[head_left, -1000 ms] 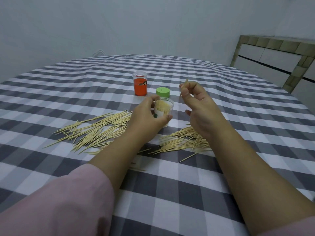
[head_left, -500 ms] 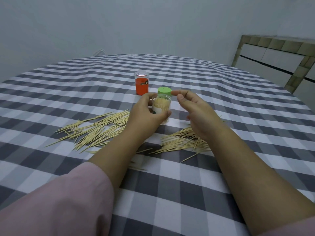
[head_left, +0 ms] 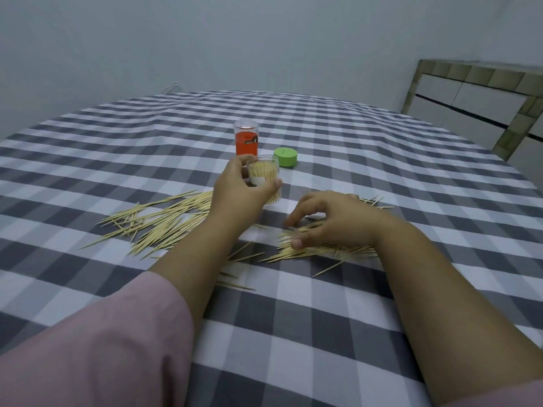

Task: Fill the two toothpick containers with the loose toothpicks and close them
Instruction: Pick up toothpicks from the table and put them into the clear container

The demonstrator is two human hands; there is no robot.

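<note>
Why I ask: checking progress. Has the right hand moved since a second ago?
Yes. The right hand dropped from beside the green lid down onto the near toothpick pile.

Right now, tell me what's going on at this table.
A person is refilling toothpick containers. The left hand grips a clear container, open and already packed with toothpicks, held just above the checked tablecloth. The right hand reaches down onto the nearer pile of loose toothpicks; a second pile lies to the left. The green lid sits off on the cloth, beside an orange-labelled container standing farther back.
</note>
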